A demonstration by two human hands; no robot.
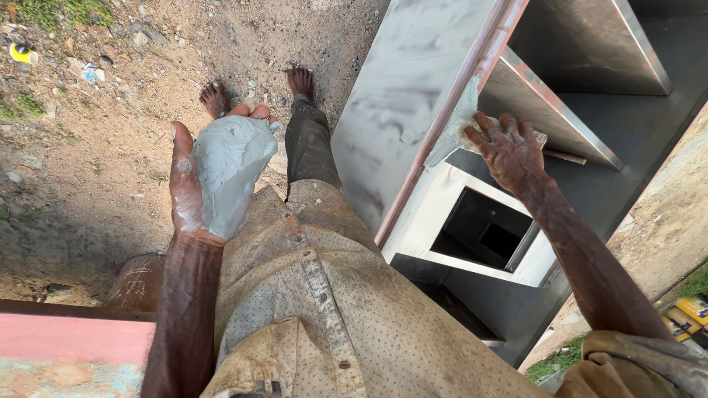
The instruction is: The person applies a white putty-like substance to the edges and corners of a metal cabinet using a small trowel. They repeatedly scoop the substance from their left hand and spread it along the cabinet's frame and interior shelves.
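My left hand (pixel 193 184) is held palm up over the dirt ground, cupping a large lump of grey putty (pixel 231 166). My right hand (pixel 510 151) presses flat, fingers spread, on a whitish cloth or paper (pixel 456 125) against the front edge of a grey metal cabinet (pixel 398 96). The cabinet edge under the hand shows a reddish strip (pixel 472 74). My bare feet (pixel 254 90) stand on the ground below.
Inside the cabinet are slanted metal shelves (pixel 549 110) and a square locker box with a dark opening (pixel 483 228). A pink-painted surface (pixel 66 339) lies at lower left. Stones and litter dot the dirt. Yellow containers (pixel 686 313) sit at lower right.
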